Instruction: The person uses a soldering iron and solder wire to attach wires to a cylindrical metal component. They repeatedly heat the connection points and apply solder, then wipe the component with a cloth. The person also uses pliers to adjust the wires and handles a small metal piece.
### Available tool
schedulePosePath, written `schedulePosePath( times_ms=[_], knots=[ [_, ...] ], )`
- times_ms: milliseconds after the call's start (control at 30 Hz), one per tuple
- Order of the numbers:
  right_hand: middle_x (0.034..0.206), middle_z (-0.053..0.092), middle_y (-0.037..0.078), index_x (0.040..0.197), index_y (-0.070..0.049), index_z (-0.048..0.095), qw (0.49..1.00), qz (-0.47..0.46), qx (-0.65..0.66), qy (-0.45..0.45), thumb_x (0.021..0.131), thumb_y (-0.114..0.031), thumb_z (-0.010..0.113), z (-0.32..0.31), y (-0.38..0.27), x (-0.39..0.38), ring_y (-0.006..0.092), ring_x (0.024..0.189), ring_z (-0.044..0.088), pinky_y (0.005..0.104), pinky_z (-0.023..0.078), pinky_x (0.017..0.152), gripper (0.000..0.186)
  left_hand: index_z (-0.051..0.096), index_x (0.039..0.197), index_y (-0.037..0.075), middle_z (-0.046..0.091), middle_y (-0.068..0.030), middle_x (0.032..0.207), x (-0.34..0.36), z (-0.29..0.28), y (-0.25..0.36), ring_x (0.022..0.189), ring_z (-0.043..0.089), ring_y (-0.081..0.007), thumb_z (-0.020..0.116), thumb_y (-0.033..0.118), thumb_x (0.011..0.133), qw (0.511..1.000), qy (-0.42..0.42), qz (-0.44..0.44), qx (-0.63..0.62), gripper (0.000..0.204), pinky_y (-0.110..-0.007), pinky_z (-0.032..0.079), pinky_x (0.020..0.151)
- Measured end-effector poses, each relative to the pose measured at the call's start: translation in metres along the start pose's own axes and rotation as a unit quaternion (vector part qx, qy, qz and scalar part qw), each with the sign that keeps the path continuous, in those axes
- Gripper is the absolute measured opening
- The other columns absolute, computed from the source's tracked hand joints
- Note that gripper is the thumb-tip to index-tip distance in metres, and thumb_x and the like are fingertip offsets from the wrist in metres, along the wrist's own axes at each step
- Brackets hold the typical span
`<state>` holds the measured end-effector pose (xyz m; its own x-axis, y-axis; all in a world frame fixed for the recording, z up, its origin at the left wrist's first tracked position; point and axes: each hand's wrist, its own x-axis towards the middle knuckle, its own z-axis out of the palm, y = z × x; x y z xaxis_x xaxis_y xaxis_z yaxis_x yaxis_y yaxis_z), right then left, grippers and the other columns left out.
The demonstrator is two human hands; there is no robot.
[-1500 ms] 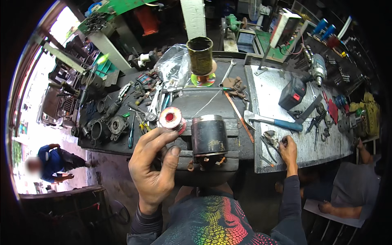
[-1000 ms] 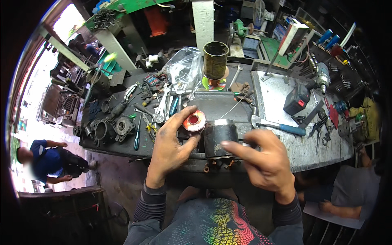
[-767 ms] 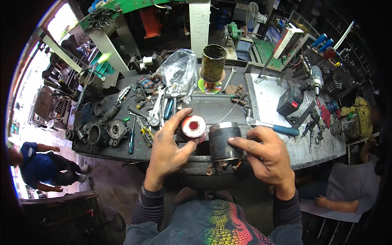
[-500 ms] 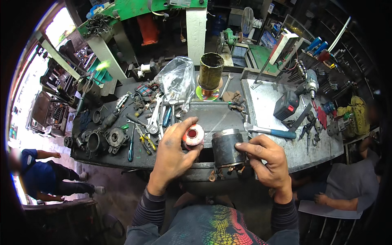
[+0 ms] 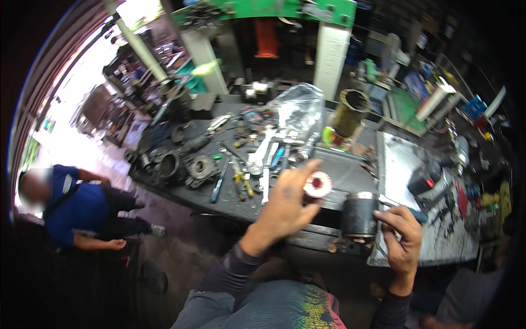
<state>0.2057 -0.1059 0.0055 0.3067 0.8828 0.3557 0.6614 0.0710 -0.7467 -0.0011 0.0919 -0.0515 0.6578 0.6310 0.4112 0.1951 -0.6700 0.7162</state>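
Holds a red-and-white spool [image 5: 324, 186] in the left grip [image 5: 285, 203], pinched between thumb and fingers, end face turned upward toward the view. Brings the right grip [image 5: 402, 236], fingers curled, to the right side of a dark metal cylinder [image 5: 359, 216], with the forefinger seemingly touching the wall. Cannot tell a firm hold there from a mere touch. Places spool and cylinder side by side, apart, at the near edge of the tabletop [image 5: 229, 204], spool to the left and slightly farther off.

Judge the step in hand as minding both parts at once: spool held, cylinder probably steadied. Judge any turn or lift of the cylinder to call for a surer right-hand purchase, with the spool kept clear.

Beyond, note a clear plastic bag [image 5: 298, 112] and a tall brownish tube [image 5: 350, 115]; leftward, yellow-handled pliers [image 5: 241, 181], a blue-handled screwdriver [image 5: 219, 183] and a round metal housing [image 5: 200, 170]. Farther left, note a person in a blue shirt [image 5: 82, 203].

Find no readable label, brand or writing on spool or cylinder; motion blur throughout.
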Motion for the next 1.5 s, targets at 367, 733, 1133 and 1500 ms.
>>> schedulePosePath(
  times_ms=[367, 733, 1133, 1500],
  knots=[
    [0.093, 0.059, 0.01, 0.102, 0.003, 0.072, 0.999, 0.033, -0.019, 0.006, 0.083, 0.013, 0.061, 0.002, -0.002, -0.002, 0.0183, 0.084, 0.055, 0.0267, 0.041, 0.075, 0.025, 0.044, 0.156, 0.004, 0.052, -0.0252, 0.143, -0.019, 0.002, 0.0, 0.133, 0.048, -0.0432, 0.084, 0.02, 0.08, 0.996, 0.058, -0.01, -0.067, 0.088, -0.051, 0.037, 0.116],
    [0.116, 0.07, 0.017, 0.112, 0.004, 0.074, 0.994, 0.026, -0.104, -0.025, 0.095, 0.014, 0.065, -0.004, -0.018, 0.001, 0.0287, 0.107, 0.065, 0.0343, 0.052, 0.094, 0.022, 0.05, 0.152, 0.001, 0.06, -0.018, 0.142, -0.09, -0.021, -0.024, 0.131, 0.051, -0.0345, 0.081, 0.031, 0.091, 0.968, 0.077, -0.127, -0.203, 0.075, -0.046, 0.04, 0.115],
    [0.104, 0.07, 0.012, 0.114, 0.003, 0.076, 0.953, 0.017, -0.298, -0.053, 0.095, 0.011, 0.067, 0.019, -0.056, 0.025, 0.0225, 0.092, 0.066, 0.0312, 0.051, 0.078, 0.023, 0.063, 0.14, 0.005, 0.071, -0.0102, 0.112, -0.16, -0.055, -0.095, 0.105, 0.065, -0.0253, 0.079, 0.021, 0.093, 0.948, 0.063, -0.246, -0.191, 0.052, -0.037, 0.053, 0.093],
    [0.108, 0.056, 0.01, 0.11, 0.007, 0.065, 0.961, 0.077, -0.265, 0.004, 0.099, 0.008, 0.055, 0.03, -0.045, 0.013, 0.0169, 0.1, 0.058, 0.0253, 0.045, 0.091, 0.014, 0.069, 0.129, 0.003, 0.071, -0.0094, 0.102, -0.184, -0.05, -0.118, 0.095, 0.067, -0.0242, 0.075, 0.017, 0.096, 0.919, 0.04, -0.309, -0.242, 0.037, -0.036, 0.055, 0.085]
  ],
)
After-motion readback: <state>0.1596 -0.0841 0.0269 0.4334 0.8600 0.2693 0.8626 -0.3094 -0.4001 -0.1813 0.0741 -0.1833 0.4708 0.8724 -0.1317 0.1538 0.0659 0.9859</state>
